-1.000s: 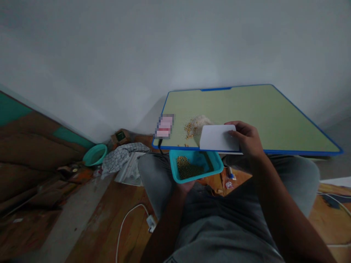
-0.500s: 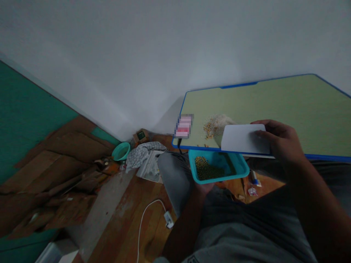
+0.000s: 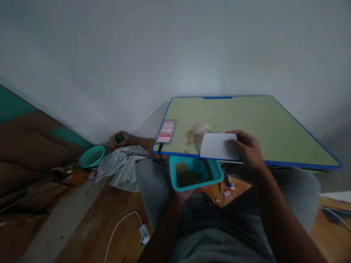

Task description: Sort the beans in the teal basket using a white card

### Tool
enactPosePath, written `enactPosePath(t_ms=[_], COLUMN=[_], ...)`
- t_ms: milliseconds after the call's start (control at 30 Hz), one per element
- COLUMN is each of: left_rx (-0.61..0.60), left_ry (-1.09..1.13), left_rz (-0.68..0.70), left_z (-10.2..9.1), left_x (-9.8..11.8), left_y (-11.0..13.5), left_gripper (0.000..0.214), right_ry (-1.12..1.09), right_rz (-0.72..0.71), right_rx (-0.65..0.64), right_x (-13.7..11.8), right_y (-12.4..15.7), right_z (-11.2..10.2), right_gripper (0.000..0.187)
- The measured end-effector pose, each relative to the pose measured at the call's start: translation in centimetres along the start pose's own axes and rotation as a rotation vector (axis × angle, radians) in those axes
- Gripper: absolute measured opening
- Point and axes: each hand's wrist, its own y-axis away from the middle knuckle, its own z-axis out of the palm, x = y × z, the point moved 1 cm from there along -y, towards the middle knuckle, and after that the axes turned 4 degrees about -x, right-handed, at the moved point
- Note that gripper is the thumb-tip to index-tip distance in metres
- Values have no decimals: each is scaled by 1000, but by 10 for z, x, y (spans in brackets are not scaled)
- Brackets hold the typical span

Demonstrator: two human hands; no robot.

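My left hand (image 3: 184, 195) is under a turquoise plastic tray (image 3: 196, 163), holding it up at the table's front edge; most of its fingers are hidden beneath. Inside the tray lie yellowish beans (image 3: 181, 168) and small dark green beans (image 3: 192, 179). My right hand (image 3: 248, 149) grips the right end of a white flat board (image 3: 219, 146), thumb on top, tilted at the edge of the table. Just left of and behind the board, a heap of pale grains (image 3: 203, 128) lies with yellow kernels (image 3: 190, 135) on the light green tabletop (image 3: 246, 117).
A blurred-out pink and white item (image 3: 166, 131) lies at the table's left end, with a dark strap hanging over the edge. On the floor at left are a green basin (image 3: 91, 156), a checked cloth (image 3: 117, 160) and a white cable with a socket block (image 3: 144, 233).
The view has swung to the right and levelled, so everything sits further left. My hands keep hold of the tray and the white board, in nearly the same places against the table.
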Motion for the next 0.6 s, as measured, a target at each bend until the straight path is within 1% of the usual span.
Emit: enactPosePath(t_ms=[67,100,167,267,367,467,600], left_rx=[-17,-20,-16,-26,-66,-140,-312], left_ry=[64,94,147,198,238,269,323], left_rz=[11,14,16,-5,0,5,35], left_z=[-4,-7,-15,-26,-36,-41,-37], left_x=[-3,-6,-11,-18,-19,-15,-11], left_y=[-6,-9,-15,-22,-23,-22,-20], left_gripper=[44,42,39,44,45,42,42], right_ry=[25,45,48,46,65,71,25], right_rz=[-35,-39,-38,-31,-35,-59,-94], right_rx=[-36,-66,-74,-74,-81,-67,-22], right_x=[-1,-2,-1,0,3,7,10], right_y=[-5,-8,-11,-12,-11,-11,-12], right_z=[-2,-2,-3,-4,-4,-4,-3], right_gripper=[29,30,31,32,34,35,36])
